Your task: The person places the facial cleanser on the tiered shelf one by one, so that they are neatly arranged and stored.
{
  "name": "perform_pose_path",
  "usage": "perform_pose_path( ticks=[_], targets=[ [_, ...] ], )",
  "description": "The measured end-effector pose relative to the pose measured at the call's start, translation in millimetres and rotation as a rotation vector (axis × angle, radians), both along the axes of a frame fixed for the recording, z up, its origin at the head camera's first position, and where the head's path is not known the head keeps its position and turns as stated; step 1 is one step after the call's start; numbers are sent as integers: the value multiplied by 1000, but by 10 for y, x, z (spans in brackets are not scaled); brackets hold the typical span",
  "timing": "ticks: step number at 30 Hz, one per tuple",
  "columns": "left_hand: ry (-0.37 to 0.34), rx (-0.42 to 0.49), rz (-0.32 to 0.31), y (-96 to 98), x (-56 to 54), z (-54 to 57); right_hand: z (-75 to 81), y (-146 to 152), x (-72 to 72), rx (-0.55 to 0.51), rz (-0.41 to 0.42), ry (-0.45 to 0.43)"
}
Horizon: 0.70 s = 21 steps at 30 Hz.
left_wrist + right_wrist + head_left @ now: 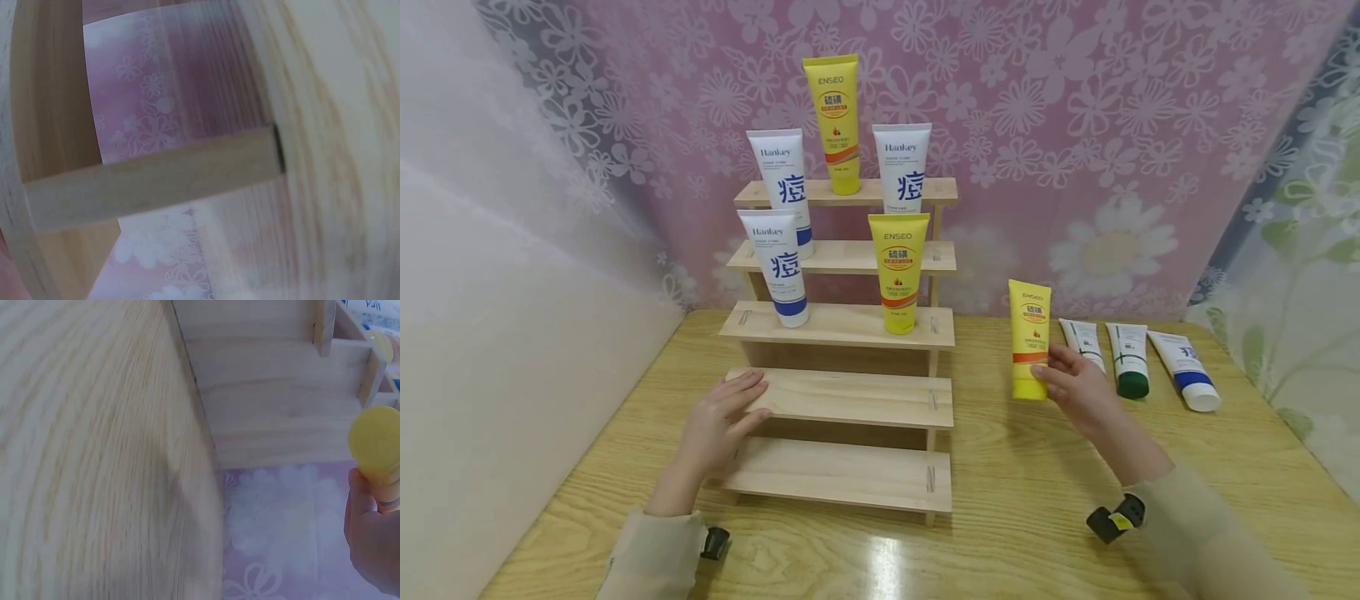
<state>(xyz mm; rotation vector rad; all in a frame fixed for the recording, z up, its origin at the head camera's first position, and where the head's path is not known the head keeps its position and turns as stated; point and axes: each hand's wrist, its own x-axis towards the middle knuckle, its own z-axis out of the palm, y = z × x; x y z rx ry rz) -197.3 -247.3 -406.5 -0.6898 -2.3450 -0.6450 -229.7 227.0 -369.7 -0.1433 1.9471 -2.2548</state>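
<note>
My right hand (pixel 1082 390) holds a yellow squeeze tube (pixel 1031 325) near its cap, thumb in front, to the right of the stepped wooden rack (pixel 842 398). The tube is upright, cap down; in the right wrist view its round yellow cap (pixel 375 439) shows beside the fingers. My left hand (pixel 718 421) rests on the left end of the rack's second step from the bottom, fingers lying over the board. On the upper steps stand white tubes (pixel 772 267) with blue lettering and yellow tubes (pixel 898 271), all on their caps.
Right of the rack, two white tubes with green caps (pixel 1131 383), one partly behind my right hand, and a blue-banded white tube (pixel 1183 367) lie on the wooden table (pixel 1000 500). Pink floral cloth (pixel 1075 167) hangs behind; a white wall (pixel 512 292) borders the left.
</note>
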Motion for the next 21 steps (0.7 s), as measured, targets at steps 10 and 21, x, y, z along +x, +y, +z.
perform_pose_path(
  ticks=[10,21],
  targets=[
    [3,3,0,8,7,11,61,-76,201,-262,140,102],
    [-6,1,12,20,23,15,151,-284,356,-113,186,176]
  ],
)
